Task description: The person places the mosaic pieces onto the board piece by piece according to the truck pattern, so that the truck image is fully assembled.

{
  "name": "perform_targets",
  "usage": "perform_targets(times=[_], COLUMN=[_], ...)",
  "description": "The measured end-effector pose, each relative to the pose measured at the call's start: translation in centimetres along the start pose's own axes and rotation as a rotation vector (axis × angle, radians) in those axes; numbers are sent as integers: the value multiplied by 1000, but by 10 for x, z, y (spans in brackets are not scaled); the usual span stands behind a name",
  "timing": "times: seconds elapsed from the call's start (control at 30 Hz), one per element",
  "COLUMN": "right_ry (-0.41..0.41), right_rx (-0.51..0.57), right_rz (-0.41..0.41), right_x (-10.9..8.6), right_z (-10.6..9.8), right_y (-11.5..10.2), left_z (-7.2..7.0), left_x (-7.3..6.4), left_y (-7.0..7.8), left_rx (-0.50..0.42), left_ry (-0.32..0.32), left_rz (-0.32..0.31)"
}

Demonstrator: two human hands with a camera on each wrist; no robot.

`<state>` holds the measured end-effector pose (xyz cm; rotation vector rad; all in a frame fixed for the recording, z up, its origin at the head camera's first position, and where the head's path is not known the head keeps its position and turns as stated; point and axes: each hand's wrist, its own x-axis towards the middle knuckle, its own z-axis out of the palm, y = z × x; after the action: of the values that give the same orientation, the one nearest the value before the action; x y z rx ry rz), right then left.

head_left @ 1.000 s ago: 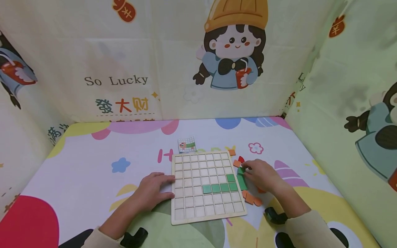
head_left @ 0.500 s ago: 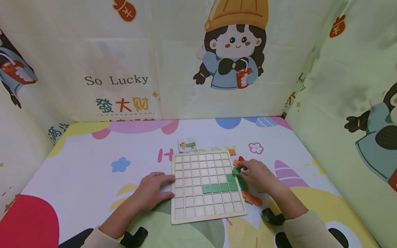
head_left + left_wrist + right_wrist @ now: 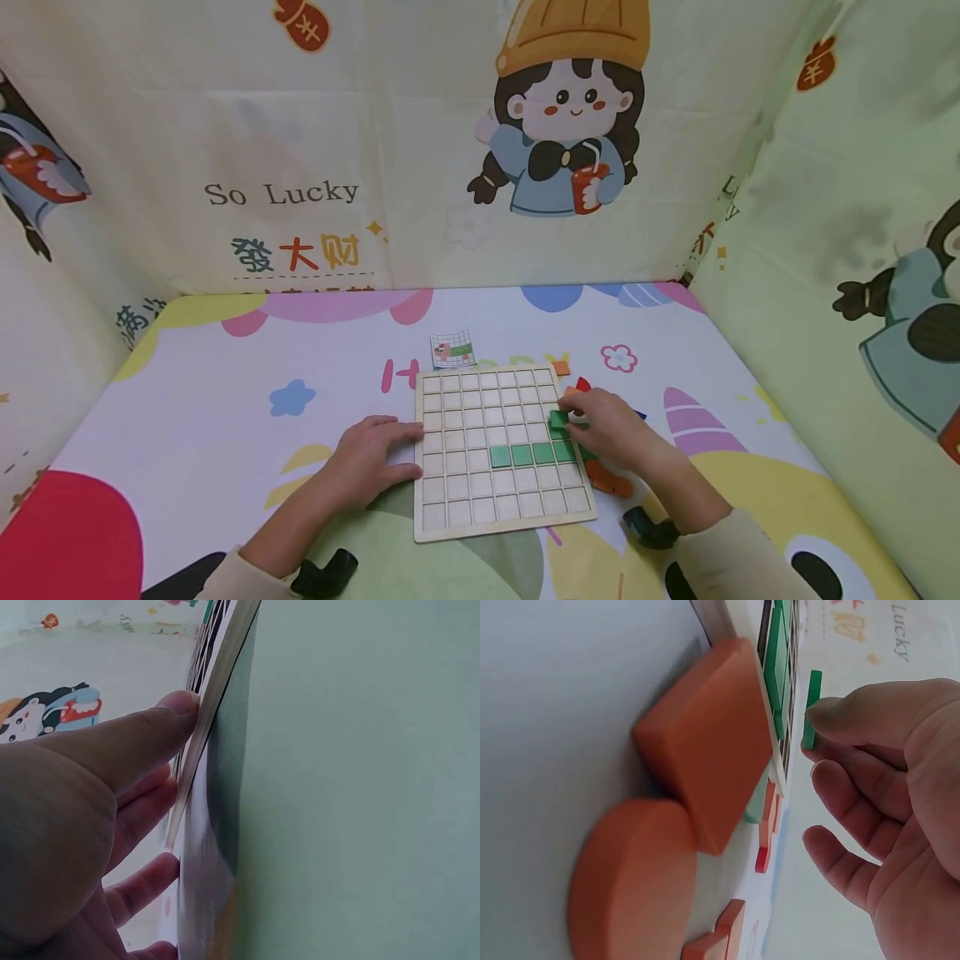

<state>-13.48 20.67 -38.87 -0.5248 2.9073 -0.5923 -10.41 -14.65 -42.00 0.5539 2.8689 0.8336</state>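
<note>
A wooden grid board (image 3: 487, 525) lies on the table. My left hand (image 3: 360, 462) touches its left edge; in the left wrist view the thumb (image 3: 169, 720) and fingertips lie along that edge, fingers fairly straight. Between thumb and finger, my right hand (image 3: 615, 429) pinches a green square tile (image 3: 813, 709), above the grid at the board's right side. The right wrist view shows the tile edge-on, raised off the board. Green tiles (image 3: 522, 455) fill part of a row below it. Another green tile in the right column is partly hidden by the held one.
A small picture card (image 3: 453, 350) lies behind the board. Orange pieces (image 3: 611, 482) lie off its right edge, with a red piece (image 3: 582, 384) and an orange square (image 3: 561, 367) farther back. A blue piece (image 3: 641, 414) peeks out behind my right hand.
My right hand has moved left from the loose pieces to over the board's right columns, carrying the green tile. The left hand has stayed at the left edge.
</note>
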Motion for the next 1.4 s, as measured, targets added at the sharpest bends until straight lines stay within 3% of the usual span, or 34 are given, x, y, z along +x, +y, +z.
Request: perform_targets(times=[0.2, 0.47, 0.7, 1.17, 1.4], right_ry=[-7, 12, 7, -19, -18], right_rx=[26, -7, -31, -47, -70], right_rz=[12, -65, -48, -155, -153], right_x=[1, 2, 3, 4, 4], right_z=[4, 9, 13, 15, 15], right_y=[-4, -10, -14, -14, -14], left_z=[0, 1, 1, 2, 2], left_x=[0, 0, 0, 0, 0], left_y=[0, 0, 0, -1, -1], left_rx=[-7, -5, -7, -4, -1], left_ry=[1, 5, 3, 2, 0], left_rz=[-6, -4, -7, -12, -10])
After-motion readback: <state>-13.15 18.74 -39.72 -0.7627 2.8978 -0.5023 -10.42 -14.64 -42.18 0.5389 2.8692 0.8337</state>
